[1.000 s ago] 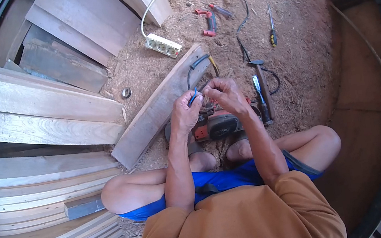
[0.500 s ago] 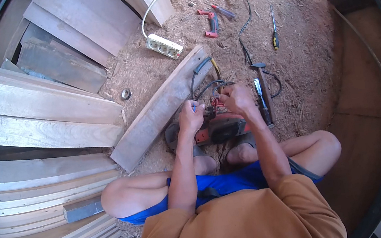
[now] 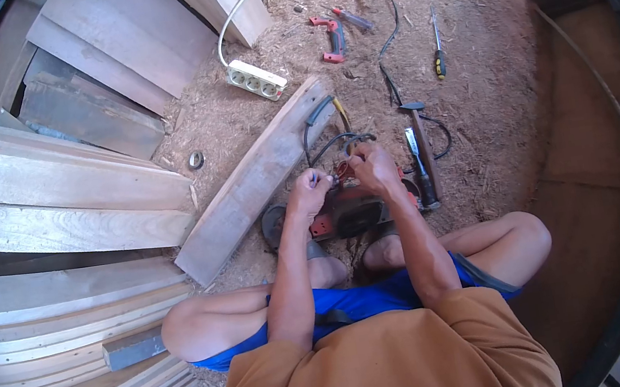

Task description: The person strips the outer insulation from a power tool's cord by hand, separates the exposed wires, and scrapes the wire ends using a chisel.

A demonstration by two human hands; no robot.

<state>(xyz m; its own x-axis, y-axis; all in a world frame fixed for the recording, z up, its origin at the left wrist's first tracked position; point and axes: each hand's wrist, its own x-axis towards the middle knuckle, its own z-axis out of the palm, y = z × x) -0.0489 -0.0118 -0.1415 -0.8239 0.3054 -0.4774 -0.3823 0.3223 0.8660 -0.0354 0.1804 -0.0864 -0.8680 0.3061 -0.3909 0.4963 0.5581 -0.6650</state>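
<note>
A red and black power tool (image 3: 357, 215) lies on the ground between my feet, with thin red wires (image 3: 342, 167) showing at its top. My left hand (image 3: 311, 192) is closed in a pinch on a wire beside them; its fingers hide most of it. Just right of the wires, my right hand (image 3: 375, 168) also pinches a wire above the tool, its hold partly hidden. A dark power cord (image 3: 325, 146) loops behind both hands, with a yellow section near the plank.
A plank (image 3: 253, 182) lies left of the tool. Rightward are a chisel (image 3: 420, 166), a hammer (image 3: 421, 138) and a screwdriver (image 3: 439, 56). Farther off lie a power strip (image 3: 256, 79), a tape roll (image 3: 196, 160) and a red and black handle piece (image 3: 336, 39). Boards (image 3: 65, 200) stack at left.
The view has shifted slightly. My right hand has come a little lower and nearer the left, still pinching. The blue bit seen at my left fingertips is no longer visible.
</note>
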